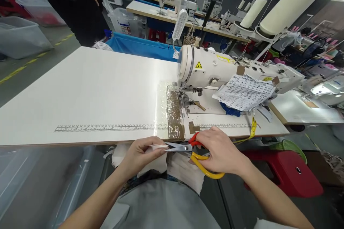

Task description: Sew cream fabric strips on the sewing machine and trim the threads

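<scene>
Right hand (219, 152) gripped the yellow-and-red-handled steel scissors (192, 150), fingers through the loops, blades partly closed on the white fabric piece (161, 162). Left hand (141, 154) pinched that fabric's upper edge, just touching the blade tips. All of it sat just off the white tabletop's (94, 93) near edge, over the lap. White industrial sewing machine (215, 69) stood toward the tabletop's far right, with a yellow tape measure (252, 128) hanging off the near right edge.

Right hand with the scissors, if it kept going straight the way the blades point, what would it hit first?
The right hand aims the scissors leftward, and their tips already meet the white cloth pinched by the left hand. Cloth comes first, then probably the left fingers just behind, though depth is unclear.
</scene>
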Action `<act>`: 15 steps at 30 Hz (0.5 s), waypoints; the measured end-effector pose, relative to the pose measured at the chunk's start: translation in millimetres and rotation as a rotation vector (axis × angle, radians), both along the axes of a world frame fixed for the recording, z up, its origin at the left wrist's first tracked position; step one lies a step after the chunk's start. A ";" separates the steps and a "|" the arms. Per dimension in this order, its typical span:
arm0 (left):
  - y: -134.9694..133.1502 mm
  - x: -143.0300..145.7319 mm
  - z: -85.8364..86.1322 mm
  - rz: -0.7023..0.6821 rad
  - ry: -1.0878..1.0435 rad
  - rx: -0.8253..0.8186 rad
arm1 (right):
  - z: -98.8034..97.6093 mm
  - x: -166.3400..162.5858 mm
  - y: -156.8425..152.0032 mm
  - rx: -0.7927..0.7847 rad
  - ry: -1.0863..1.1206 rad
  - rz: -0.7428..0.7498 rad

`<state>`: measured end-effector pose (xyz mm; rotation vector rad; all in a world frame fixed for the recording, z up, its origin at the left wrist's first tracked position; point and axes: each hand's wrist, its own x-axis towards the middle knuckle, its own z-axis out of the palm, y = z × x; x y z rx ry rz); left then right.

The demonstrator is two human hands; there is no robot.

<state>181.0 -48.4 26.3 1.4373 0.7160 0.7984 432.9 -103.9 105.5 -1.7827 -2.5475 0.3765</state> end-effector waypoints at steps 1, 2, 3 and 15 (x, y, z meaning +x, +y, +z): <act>-0.2 -1.0 -0.9 0.005 -0.002 0.003 | 1.2 -1.4 2.9 -0.007 -0.009 0.016; -0.1 -2.0 -1.7 0.006 -0.005 0.006 | 2.0 -2.9 5.2 -0.009 -0.015 0.029; 0.0 -3.0 -2.4 0.004 -0.010 0.009 | 2.4 -4.6 6.9 -0.007 -0.018 0.040; 0.5 -8.2 -1.0 -0.018 0.027 -0.010 | 4.8 -16.9 14.1 0.070 -0.068 0.124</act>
